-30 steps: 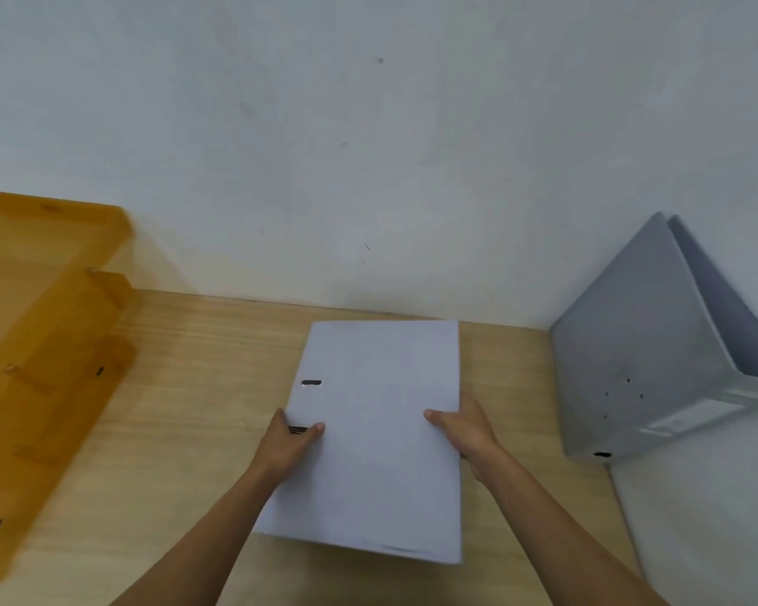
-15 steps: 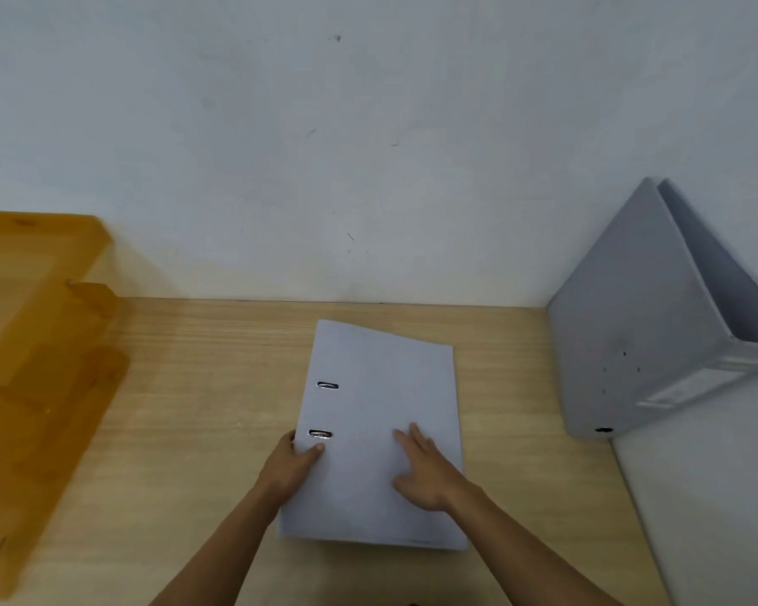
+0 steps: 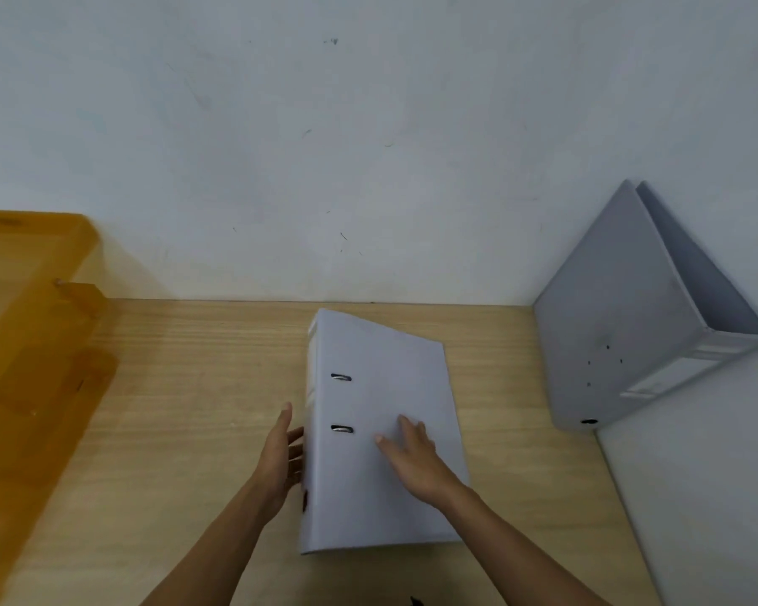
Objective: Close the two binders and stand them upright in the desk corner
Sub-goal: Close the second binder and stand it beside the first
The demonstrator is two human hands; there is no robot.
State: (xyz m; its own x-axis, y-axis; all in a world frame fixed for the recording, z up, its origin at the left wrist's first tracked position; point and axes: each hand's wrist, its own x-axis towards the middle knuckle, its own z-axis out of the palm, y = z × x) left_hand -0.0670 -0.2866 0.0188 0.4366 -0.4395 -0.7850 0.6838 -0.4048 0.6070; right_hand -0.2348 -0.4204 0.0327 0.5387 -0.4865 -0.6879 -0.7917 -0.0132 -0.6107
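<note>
Right hand [image 3: 412,459] now pressing flat, fingers spread, on near binder [image 3: 381,435] cover, no longer gripping edge. Left hand [image 3: 281,461] open, bracing spine side. Binder lying closed mid-desk [image 3: 171,408]; standing up pending. Second binder [image 3: 631,325] already leaning in corner.

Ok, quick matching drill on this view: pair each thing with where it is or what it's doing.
Things:
1. binder in the corner
2. binder lying flat
3. left hand
4. right hand

States:
A. palm resting on the top cover
B. against the spine side, fingers open
C. standing, leaning on the right wall
D. closed, flat on the desk

Pairs: 1-C, 2-D, 3-B, 4-A
</note>
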